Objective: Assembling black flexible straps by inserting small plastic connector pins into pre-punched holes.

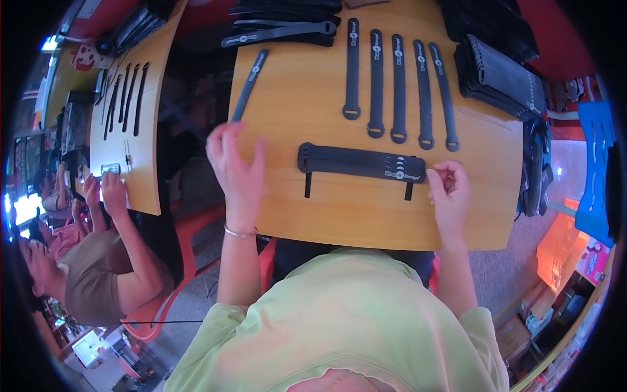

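Note:
A flat bundle of dark straps (353,161) lies crosswise on the table in front of me, with two short black tabs sticking out below it. My right hand (450,193) is at the bundle's right end, fingers curled in and thumb close to the tip; whether anything is pinched there is hidden. Over at the left, my left hand (236,171) is slightly blurred, thumb apart from the fingers. Its fingertips are at the lower end of a single dark strap (251,83), apparently without a grip on it. Several slotted straps (398,88) lie in a row beyond the bundle.
Piles of dark straps (281,32) occupy the table's far left. At its far right sits a stack of flat dark packs (499,75). Left of me, a co-worker (108,274) handles something small at another table (147,176). An orange crate (560,251) stands to the right.

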